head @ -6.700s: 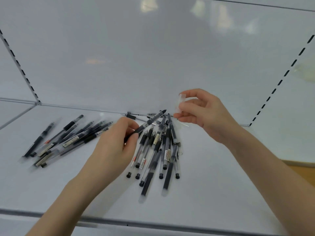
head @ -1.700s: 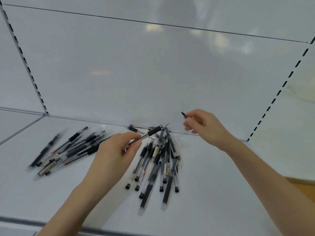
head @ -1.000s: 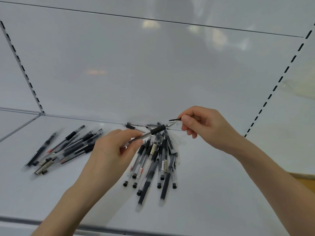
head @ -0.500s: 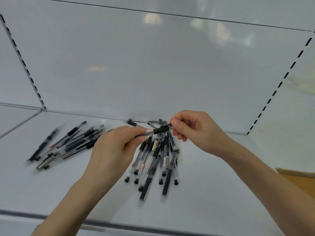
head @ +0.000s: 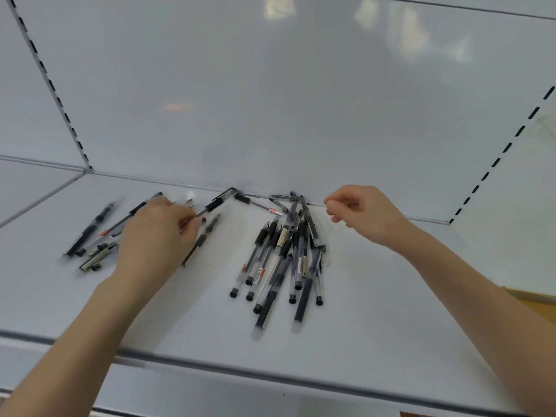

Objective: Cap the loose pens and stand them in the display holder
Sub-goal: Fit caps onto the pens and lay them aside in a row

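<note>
My left hand (head: 156,236) pinches a capped black pen (head: 212,206) over the left pile of pens (head: 96,236); the pen points up and to the right. A second pen (head: 202,239) lies on the shelf just right of that hand. In the middle of the white shelf (head: 376,311) lies a fanned pile of several black pens (head: 282,260), their tips toward the back wall. My right hand (head: 364,213) hovers to the right of that pile's far end, fingers loosely curled, with nothing in it. No display holder is in view.
A few more pens (head: 261,203) lie along the back wall. Slotted uprights (head: 54,88) stand at both back corners. The shelf's front rim (head: 270,374) runs across near me. A wooden surface (head: 538,302) shows at the right edge.
My right hand pushed the cap onto the pen and let go. My left hand has carried the capped pen left, over the left pile.
</note>
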The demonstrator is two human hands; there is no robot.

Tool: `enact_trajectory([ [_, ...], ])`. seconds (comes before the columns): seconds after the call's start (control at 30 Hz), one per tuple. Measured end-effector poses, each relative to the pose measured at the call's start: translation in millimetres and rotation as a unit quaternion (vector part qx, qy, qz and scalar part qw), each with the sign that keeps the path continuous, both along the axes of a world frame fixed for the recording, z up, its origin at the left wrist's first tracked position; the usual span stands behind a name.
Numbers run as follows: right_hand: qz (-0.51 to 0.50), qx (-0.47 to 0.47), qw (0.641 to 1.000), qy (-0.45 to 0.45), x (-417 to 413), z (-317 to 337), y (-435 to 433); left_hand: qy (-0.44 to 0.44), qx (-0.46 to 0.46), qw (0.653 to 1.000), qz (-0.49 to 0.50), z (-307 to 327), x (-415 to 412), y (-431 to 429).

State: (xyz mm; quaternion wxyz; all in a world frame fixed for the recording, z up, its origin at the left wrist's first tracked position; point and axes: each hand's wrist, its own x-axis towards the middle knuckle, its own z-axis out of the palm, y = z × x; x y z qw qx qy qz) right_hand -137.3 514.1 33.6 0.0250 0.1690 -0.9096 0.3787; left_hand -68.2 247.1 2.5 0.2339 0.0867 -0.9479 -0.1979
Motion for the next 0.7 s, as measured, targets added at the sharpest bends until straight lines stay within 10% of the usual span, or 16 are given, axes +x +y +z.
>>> enact_trajectory([
  [0.17,-0.003,0.058,0.998,0.017,-2,-14,3,-0.087,-0.079,0.993,0.024,-11,-7,-8],
  [0.37,-0.001,0.089,0.995,0.036,-11,-13,4,0.041,-0.069,0.995,-0.059,-5,-4,19],
  [0.7,0.038,0.207,0.975,0.076,-56,-5,-53,-0.122,-0.030,0.984,-0.128,-7,-5,56],
])
